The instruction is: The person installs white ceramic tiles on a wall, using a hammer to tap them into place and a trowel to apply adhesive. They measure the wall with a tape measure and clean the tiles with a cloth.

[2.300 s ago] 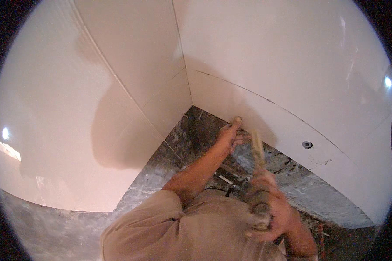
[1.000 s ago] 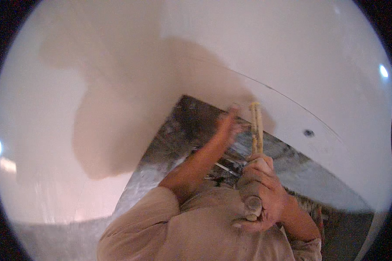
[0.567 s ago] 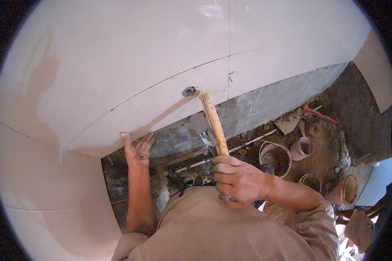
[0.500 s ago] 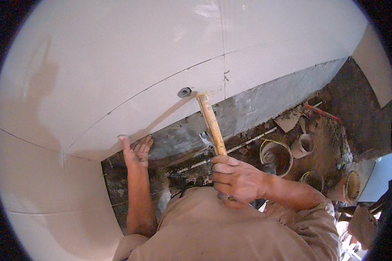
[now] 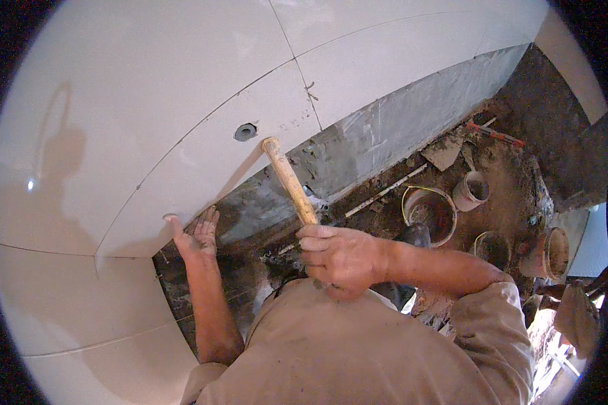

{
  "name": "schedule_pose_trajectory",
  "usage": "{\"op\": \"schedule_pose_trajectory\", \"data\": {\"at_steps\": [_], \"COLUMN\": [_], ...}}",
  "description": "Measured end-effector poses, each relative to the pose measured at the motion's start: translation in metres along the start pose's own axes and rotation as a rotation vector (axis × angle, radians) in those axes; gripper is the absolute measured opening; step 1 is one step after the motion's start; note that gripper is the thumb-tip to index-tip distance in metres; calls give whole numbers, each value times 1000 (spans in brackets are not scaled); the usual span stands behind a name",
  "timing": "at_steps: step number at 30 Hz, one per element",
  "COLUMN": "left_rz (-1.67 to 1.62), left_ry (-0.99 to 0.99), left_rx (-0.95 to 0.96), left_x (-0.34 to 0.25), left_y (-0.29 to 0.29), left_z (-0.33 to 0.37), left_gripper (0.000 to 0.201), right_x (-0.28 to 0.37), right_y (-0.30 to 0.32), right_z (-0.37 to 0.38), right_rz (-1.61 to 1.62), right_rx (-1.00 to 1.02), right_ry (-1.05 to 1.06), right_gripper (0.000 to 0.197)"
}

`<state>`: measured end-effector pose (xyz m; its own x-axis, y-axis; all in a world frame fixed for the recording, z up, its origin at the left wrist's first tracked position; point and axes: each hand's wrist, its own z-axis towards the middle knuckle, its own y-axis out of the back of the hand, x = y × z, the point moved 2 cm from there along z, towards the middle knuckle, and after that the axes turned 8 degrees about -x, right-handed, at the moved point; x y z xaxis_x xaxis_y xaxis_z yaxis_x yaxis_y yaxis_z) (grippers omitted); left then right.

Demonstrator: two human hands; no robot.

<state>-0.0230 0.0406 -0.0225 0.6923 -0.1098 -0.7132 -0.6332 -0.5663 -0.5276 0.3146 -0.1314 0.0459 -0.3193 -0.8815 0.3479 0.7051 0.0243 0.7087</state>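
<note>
My right hand (image 5: pixel 344 260) is closed around the lower end of a thick yellowish wooden handle (image 5: pixel 290 181), which looks like a hammer's; any head is hidden in the fist. The handle's free end points up and away, at or just in front of a large pale wall tile (image 5: pixel 209 148), near its lower edge. I cannot tell whether it touches. A round hole with a grey pipe fitting (image 5: pixel 245 131) lies just left of that end. Further left, my left hand (image 5: pixel 199 239) is open, palm up, its thumb by the tile's face and its fingers at the lower edge.
Bare grey wall (image 5: pixel 378 131) shows below the tiles. A thin white pipe (image 5: pixel 385 191) runs along its foot. Right of me on the dirty floor stand several buckets, including a large one (image 5: pixel 446 236) and a smaller one (image 5: pixel 471 191). A red level-like bar (image 5: pixel 496 134) lies beyond.
The view has shifted, so the tiles and both hands appear further left. My right hand and the handle have moved slightly left with it. Both hands keep much the same pose.
</note>
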Motion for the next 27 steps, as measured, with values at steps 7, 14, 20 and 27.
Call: {"op": "schedule_pose_trajectory", "data": {"at_steps": [7, 14, 20, 27], "left_rz": [-40, -35, 5, 16], "left_ry": [124, 63, -9, 8], "left_rx": [43, 40, 116, 107], "left_x": [-11, -3, -2, -4], "left_y": [23, 2, 4, -6], "left_z": [23, 1, -6, -14], "left_gripper": [105, 101, 95, 92], "right_x": [22, 15, 12, 19], "right_y": [16, 20, 14, -5], "right_z": [12, 14, 26, 39], "right_rz": [-35, -65, -57, 34], "right_rx": [-50, -51, -11, -43], "right_ry": [144, 128, 165, 164], "right_gripper": [38, 34, 32, 35]}}
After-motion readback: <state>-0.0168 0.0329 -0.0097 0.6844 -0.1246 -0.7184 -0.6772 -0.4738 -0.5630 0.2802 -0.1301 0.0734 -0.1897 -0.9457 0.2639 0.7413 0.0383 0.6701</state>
